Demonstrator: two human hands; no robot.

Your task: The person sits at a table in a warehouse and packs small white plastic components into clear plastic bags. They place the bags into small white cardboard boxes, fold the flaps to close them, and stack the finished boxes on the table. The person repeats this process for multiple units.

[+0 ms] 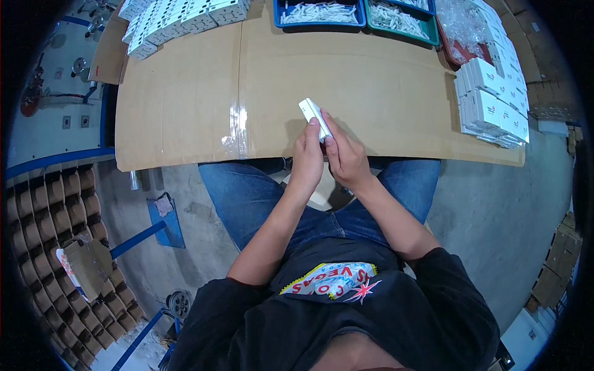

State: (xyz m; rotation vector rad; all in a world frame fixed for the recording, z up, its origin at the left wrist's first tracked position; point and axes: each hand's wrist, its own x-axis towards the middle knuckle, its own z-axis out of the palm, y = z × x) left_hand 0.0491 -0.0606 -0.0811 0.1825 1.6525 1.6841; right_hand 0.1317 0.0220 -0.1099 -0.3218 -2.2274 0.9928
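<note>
A small white box [311,112] is held between my two hands, tilted, just above the near edge of the cardboard-covered table [185,93]. My left hand [307,151] is closed on its left side, the thumb lying along it. From the right, my right hand [346,154] wraps its fingers round the box's other side and lower end. The fingers and palms hide the lower part of the box, so I cannot tell whether that end is sealed.
Stacked white boxes [489,102] stand at the table's right end, and patterned white boxes [179,21] at the far left. Blue [322,26] and green [402,35] trays of small white pieces sit at the back, beside clear plastic bags [461,25]. A cardboard divider grid [55,210] is at left.
</note>
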